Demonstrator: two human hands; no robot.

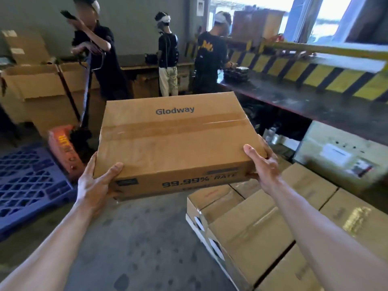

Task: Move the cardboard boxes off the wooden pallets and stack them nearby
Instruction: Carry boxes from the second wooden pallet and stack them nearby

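Ahead, one long bench (294, 101) runs right; stacked boxes (262, 227) lie low right, one blue pallet (27, 181) left, one orange jack (63, 148) beside it, three people (168, 57) beyond. Nearer, left hand (94, 185) and right hand (264, 164) grip one raised box (176, 139) by its near corners.

Floor (136, 238): grey concrete. Carried at left a blue plastic pallet (27, 185), open-grid, lying flat; just beside its far corner stood an orange pallet jack (63, 152), handle raised. Behind these, large open cartons (35, 91). At lower right sat a block of taped cardboard boxes (262, 227), packed edge to edge; whatever lay beneath them was hidden. Bench (304, 101): long, dark-topped, along the right; bore a low stack of dark items (236, 73) at its far end.
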